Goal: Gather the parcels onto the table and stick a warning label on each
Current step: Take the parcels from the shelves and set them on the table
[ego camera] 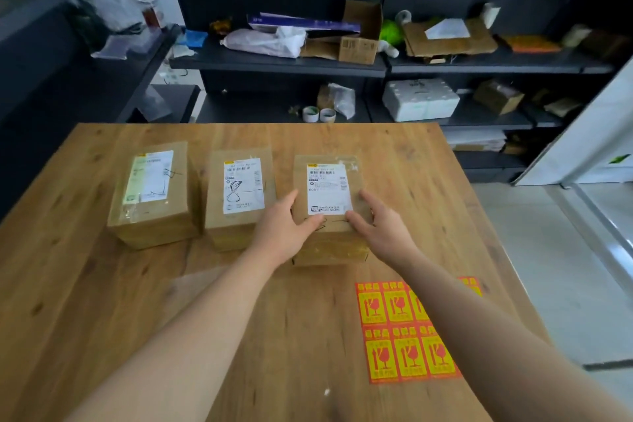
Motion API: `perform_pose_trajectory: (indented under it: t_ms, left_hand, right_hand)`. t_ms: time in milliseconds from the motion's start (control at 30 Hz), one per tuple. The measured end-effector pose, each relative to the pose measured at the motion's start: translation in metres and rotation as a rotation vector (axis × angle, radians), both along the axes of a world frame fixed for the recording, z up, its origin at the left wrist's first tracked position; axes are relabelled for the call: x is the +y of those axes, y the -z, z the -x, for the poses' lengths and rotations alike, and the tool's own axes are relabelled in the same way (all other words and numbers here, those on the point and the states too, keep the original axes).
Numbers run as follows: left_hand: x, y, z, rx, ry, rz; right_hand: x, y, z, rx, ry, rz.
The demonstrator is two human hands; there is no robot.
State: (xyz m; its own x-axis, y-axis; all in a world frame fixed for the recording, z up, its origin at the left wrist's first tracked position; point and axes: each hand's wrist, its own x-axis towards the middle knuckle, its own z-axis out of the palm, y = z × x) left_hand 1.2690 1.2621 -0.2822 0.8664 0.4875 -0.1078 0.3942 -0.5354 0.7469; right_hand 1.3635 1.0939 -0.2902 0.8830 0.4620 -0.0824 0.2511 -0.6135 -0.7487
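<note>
Left hand (pixel 284 228) and right hand (pixel 382 228) are both on the right parcel (pixel 329 181), a brown cardboard box with a white barcoded shipping label on top. Each hand grips a near corner, thumb laid over the top face by the label's lower edge and fingers running along the side wall. The left hand has the left side, the right hand the right side. The box is level, and its bottom edge looks seated on the wood.

Just beside it, on the left, is the middle parcel (pixel 239 188). It's the same brown cardboard, and its white label carries black pen scrawl. The left hand hides the gap between the two, so I can't tell if they touch. Close beside that one is the left parcel (pixel 154 188), brown cardboard with a white-and-pale-green label. All three stand in one row across the light wooden table (pixel 102 301).

Near the right edge, in front of the right parcel, lies the label sheet (pixel 397 329) — an orange-red backing with yellow broken-glass warning stickers in two rows. It's flat on the wood and partly under the right forearm.

Behind the table stands dark metal shelving (pixel 274 63) — it holds loose cardboard, plastic bags, two tape rolls (pixel 320 114) and a white foam box (pixel 419 99).
</note>
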Motion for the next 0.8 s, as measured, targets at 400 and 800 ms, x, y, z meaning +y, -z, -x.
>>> perform_pose_trajectory:
  t_ms: [400, 800]
  left_hand:
    - [0.003, 0.032, -0.028, 0.082, 0.076, -0.138]
    - [-0.013, 0.003, -0.002, 0.058, 0.155, -0.588]
  right_hand:
    - [0.014, 0.038, -0.022, 0.053, -0.059, 0.068]
    - [0.01, 0.006, 0.002, -0.358, -0.244, 0.28]
